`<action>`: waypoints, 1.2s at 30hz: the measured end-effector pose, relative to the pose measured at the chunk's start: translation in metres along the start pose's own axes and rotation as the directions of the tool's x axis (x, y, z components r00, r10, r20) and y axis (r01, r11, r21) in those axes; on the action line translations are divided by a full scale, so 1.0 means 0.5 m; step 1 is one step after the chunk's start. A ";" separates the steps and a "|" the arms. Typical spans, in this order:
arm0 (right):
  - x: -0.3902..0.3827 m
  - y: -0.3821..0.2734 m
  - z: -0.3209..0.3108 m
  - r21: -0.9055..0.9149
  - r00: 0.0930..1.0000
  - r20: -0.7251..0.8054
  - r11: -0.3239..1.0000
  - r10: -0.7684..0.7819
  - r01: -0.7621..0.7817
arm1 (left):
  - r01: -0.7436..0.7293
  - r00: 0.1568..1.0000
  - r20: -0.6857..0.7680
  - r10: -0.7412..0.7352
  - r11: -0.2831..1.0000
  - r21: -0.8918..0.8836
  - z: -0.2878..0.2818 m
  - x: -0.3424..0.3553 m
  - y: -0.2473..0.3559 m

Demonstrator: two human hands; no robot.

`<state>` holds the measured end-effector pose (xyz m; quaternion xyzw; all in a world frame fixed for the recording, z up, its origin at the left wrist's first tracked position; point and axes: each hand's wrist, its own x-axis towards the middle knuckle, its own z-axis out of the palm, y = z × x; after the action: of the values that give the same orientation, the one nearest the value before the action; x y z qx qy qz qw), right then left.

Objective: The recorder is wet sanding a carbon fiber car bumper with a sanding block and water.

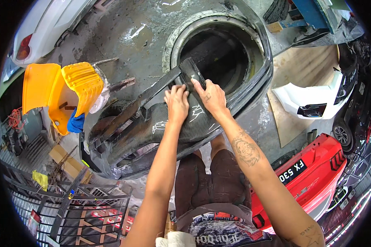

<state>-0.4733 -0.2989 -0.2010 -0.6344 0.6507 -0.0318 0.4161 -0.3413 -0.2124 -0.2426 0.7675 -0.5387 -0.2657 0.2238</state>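
A long, glossy black car bumper with a carbon-fibre weave (pixel 144 136) lies slantwise in front of me, its right end curving round a large wheel rim with a tyre (pixel 169 53). White light reflections show on its surface. My left hand (pixel 177 103) has its fingers curled over the bumper's upper ledge, near a narrow strut. Just to the right, my right hand (pixel 212 98) grips the same raised part, its thumb pointing up and left along the weave. Most of the right fingers are hidden behind the hand.
Left stands a yellow plastic fender (pixel 82 84) with a blue cloth (pixel 76 122). A white bumper (pixel 309 96) lies right on brown board, above a red bumper (pixel 307 173). A black metal rack (pixel 66 206) is lower left; a white car (pixel 49 29) is upper left.
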 end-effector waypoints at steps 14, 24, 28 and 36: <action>-0.009 0.019 -0.009 -0.080 0.994 -0.107 0.997 -0.014 0.005 | 0.033 0.986 -0.165 -0.038 0.999 -0.033 -0.039 -0.001 0.004; -0.007 0.013 0.000 -0.073 0.993 -0.110 0.997 -0.034 0.026 | -0.032 0.990 -0.132 0.045 0.995 0.098 0.018 -0.009 0.021; 0.000 0.027 -0.016 -0.065 0.997 -0.081 0.998 0.008 -0.013 | -0.080 0.991 -0.096 0.089 0.992 0.093 0.023 -0.022 0.040; -0.008 0.027 -0.017 -0.041 0.998 -0.059 0.999 0.008 -0.011 | -0.067 0.993 -0.096 0.072 0.996 0.053 0.016 -0.046 0.046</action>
<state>-0.4896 -0.2968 -0.2011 -0.6385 0.6662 -0.0351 0.3837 -0.3691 -0.1982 -0.2304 0.7657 -0.5601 -0.2065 0.2397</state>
